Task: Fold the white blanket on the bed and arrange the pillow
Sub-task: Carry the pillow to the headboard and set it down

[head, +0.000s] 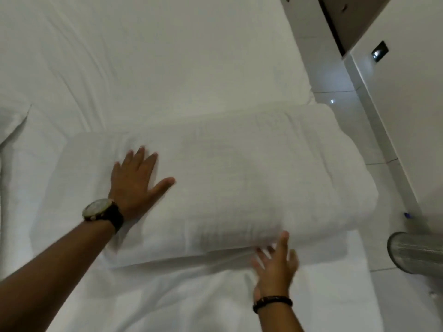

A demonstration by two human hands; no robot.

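Note:
A folded white blanket (pixel 251 178) lies as a thick rectangular stack across the bed (pixel 155 56), near its right edge. My left hand (pixel 136 180), with a watch on the wrist, rests flat on the stack's left part, fingers spread. My right hand (pixel 275 267), with a dark bracelet, touches the stack's near edge with fingers apart; it is blurred. A flat white piece (pixel 12 125), possibly the pillow's corner, shows at the far left edge.
The wrinkled white sheet covers the bed all around the stack. Glossy white floor tiles (pixel 347 111) run along the bed's right side. A white cabinet or wall panel (pixel 407 104) stands beyond them. A metal mesh bin (pixel 417 250) sits at the right edge.

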